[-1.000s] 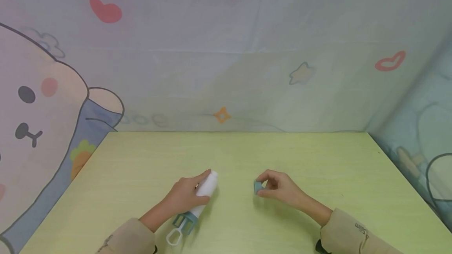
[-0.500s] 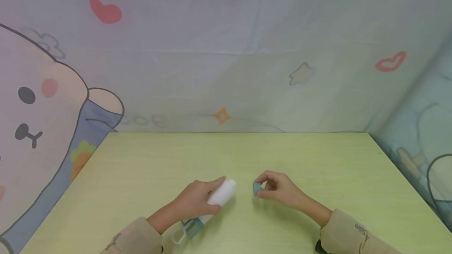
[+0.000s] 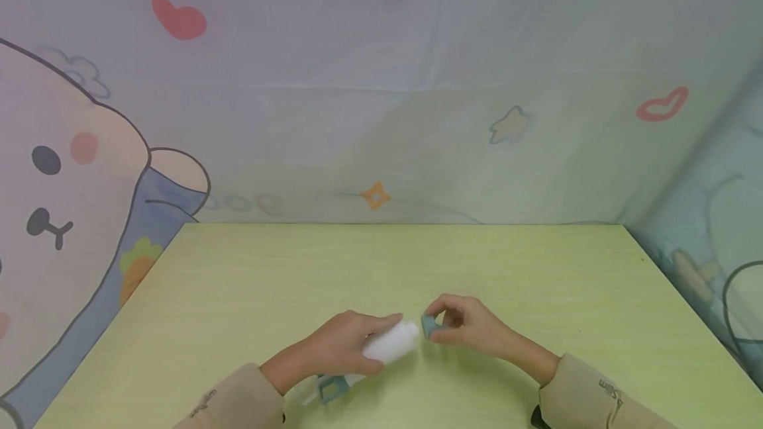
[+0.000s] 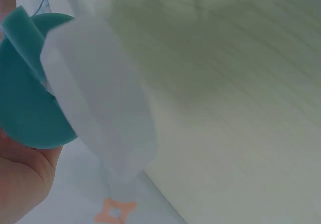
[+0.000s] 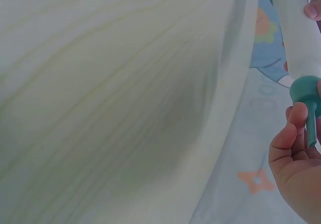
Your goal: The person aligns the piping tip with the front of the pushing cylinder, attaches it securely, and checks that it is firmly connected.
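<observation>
Since the earlier frames, the white tube [image 3: 390, 344] has swung to the right and towards the person, so that it now lies at a flatter slant and its narrow end is just beside the teal cap [image 3: 428, 326]. The cap itself has shifted only slightly towards the tube.

We see the left-hand grip [image 3: 342, 349] grasping the tube around its body, the thumb on the near side. At the tube's other end, by the left sleeve [image 3: 238, 399], we make out a teal collar [image 3: 342, 386] and a pale handle [image 3: 311, 394]; in the left wrist view that handle looms large and blurred.

The right-hand grip [image 3: 473, 328] pinches the cap between thumb and fingertips. In the right wrist view we find its stem [image 5: 311, 126] pointing away from the tube. We cannot tell whether cap and tube touch.

Both are over the near part of the pale green surface [image 3: 507, 263], roughly midway across, with shadows below them. Behind it we see a printed cloth [image 3: 387, 118] with hearts, a star and a large bear.
</observation>
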`<state>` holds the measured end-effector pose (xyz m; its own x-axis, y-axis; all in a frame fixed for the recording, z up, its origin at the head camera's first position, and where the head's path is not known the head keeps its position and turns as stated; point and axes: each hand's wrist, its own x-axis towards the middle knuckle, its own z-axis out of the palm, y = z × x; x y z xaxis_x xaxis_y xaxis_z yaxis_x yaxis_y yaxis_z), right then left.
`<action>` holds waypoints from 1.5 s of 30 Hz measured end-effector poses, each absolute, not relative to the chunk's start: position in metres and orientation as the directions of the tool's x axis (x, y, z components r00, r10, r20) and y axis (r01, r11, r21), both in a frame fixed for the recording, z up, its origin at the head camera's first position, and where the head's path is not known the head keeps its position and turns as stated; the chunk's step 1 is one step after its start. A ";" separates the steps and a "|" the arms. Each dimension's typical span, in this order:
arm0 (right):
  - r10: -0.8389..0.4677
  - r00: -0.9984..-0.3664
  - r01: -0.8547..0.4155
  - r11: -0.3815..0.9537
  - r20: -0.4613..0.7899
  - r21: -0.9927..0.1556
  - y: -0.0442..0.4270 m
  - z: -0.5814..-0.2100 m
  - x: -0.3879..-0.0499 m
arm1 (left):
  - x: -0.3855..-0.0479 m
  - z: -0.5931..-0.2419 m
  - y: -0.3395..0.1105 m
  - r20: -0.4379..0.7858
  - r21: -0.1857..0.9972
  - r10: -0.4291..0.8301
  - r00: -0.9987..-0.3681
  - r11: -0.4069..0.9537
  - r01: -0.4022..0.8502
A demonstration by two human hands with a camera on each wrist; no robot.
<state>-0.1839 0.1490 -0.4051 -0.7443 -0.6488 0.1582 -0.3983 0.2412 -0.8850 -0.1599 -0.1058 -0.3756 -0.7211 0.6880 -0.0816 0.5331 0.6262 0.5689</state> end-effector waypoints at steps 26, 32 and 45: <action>-0.682 -0.719 -0.469 0.333 0.135 -0.818 0.141 -0.398 -0.177 | -0.163 -0.371 -0.096 -0.083 0.450 0.750 -0.657 0.616 0.647; -0.708 -0.691 -0.474 0.295 0.143 -0.830 0.141 -0.399 -0.179 | -0.163 -0.372 -0.097 -0.058 0.429 0.756 -0.652 0.608 0.668; -0.681 -0.719 -0.499 0.365 0.140 -0.786 0.144 -0.394 -0.178 | -0.161 -0.369 -0.100 -0.032 0.392 0.736 -0.676 0.632 0.669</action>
